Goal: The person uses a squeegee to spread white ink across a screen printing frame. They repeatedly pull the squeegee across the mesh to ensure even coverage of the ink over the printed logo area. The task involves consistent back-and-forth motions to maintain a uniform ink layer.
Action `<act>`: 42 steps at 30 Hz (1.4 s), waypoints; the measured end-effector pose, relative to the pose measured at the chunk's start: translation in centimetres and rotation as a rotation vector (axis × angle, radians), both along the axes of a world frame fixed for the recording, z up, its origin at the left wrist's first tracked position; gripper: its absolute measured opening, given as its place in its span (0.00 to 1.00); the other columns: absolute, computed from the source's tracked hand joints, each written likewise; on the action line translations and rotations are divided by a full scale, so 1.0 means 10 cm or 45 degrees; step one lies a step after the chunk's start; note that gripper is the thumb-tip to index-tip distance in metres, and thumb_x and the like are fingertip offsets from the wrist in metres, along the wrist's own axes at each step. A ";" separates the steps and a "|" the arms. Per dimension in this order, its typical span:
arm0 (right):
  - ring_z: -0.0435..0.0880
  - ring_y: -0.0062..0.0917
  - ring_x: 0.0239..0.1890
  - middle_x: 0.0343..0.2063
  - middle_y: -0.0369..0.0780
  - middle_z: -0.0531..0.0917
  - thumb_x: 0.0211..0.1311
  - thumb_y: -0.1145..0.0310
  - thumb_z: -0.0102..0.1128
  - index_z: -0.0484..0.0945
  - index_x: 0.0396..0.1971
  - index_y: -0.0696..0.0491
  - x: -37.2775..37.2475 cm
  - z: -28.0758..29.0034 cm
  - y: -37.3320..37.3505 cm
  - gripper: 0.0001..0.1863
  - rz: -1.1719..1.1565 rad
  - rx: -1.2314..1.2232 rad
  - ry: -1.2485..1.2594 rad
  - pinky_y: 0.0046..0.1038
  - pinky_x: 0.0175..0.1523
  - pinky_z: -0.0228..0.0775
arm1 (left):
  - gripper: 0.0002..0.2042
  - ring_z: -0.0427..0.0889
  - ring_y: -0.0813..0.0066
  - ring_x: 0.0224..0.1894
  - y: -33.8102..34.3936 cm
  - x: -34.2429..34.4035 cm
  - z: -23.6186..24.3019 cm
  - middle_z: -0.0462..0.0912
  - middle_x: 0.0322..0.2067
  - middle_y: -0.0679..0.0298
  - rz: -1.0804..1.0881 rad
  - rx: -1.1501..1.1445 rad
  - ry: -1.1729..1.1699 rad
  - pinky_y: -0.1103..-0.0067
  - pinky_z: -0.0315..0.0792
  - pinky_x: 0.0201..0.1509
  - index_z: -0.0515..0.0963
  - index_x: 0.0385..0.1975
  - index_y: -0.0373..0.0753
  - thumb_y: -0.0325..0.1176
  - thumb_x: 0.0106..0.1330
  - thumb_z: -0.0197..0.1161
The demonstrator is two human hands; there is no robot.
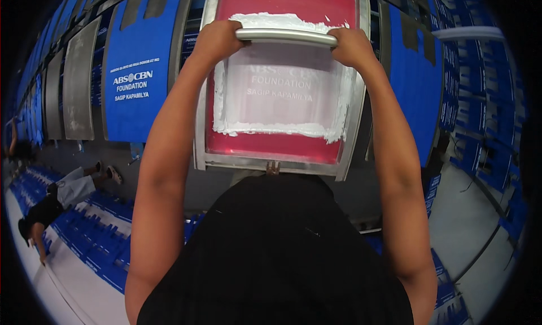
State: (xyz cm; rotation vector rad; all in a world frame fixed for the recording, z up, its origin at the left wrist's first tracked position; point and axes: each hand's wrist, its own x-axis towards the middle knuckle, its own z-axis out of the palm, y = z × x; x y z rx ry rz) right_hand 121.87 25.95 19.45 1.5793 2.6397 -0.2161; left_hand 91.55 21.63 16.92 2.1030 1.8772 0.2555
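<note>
At the top middle, a metal-framed printing screen [200, 153] has a red surface [274, 147] around a pale rectangle with faint white lettering, bordered by thick white paste [276, 128]. A squeegee with a silver tubular handle [287, 36] lies across the screen's upper part, along the band of paste. My left hand [220, 40] is closed on the handle's left end, my right hand [351, 46] on its right end. Both forearms reach straight up from the lower edge, either side of my dark-clothed body. The squeegee's blade is mostly hidden beneath the handle.
Blue printed fabric pieces [134, 43] [415, 99] lie on grey boards [79, 82] either side of the screen. Rows of blue pieces [483, 116] fill the right. At lower left a co-worker in a black top and grey shorts [42, 209] stands beside another row, arm extended.
</note>
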 end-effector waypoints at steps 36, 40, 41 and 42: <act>0.84 0.34 0.40 0.35 0.44 0.85 0.44 0.69 0.59 0.82 0.44 0.46 0.03 0.02 -0.34 0.21 -0.134 -0.169 -0.072 0.41 0.53 0.66 | 0.17 0.84 0.58 0.28 -0.18 -0.03 -0.05 0.83 0.23 0.55 -0.154 0.121 0.017 0.67 0.76 0.36 0.84 0.34 0.42 0.46 0.49 0.72; 0.83 0.36 0.40 0.29 0.42 0.85 0.43 0.74 0.61 0.82 0.42 0.46 0.12 0.26 -1.73 0.21 -0.105 -0.342 -0.098 0.49 0.70 0.46 | 0.13 0.80 0.59 0.33 -1.59 -0.06 0.04 0.82 0.26 0.58 -0.259 -0.009 -0.056 0.64 0.68 0.46 0.83 0.34 0.43 0.30 0.44 0.71; 0.82 0.36 0.40 0.29 0.42 0.85 0.43 0.75 0.61 0.82 0.42 0.47 0.16 0.18 -2.13 0.21 -0.118 -0.304 -0.017 0.50 0.70 0.46 | 0.16 0.77 0.59 0.37 -1.99 -0.05 -0.15 0.81 0.29 0.59 -0.270 0.073 -0.105 0.64 0.65 0.49 0.81 0.34 0.42 0.24 0.41 0.68; 0.82 0.35 0.40 0.29 0.43 0.85 0.43 0.76 0.60 0.82 0.42 0.48 0.20 0.07 -2.35 0.20 -0.134 -0.262 0.055 0.51 0.70 0.46 | 0.17 0.78 0.60 0.36 -2.19 0.08 -0.13 0.81 0.27 0.58 -0.226 0.143 -0.196 0.65 0.65 0.49 0.81 0.34 0.41 0.22 0.39 0.67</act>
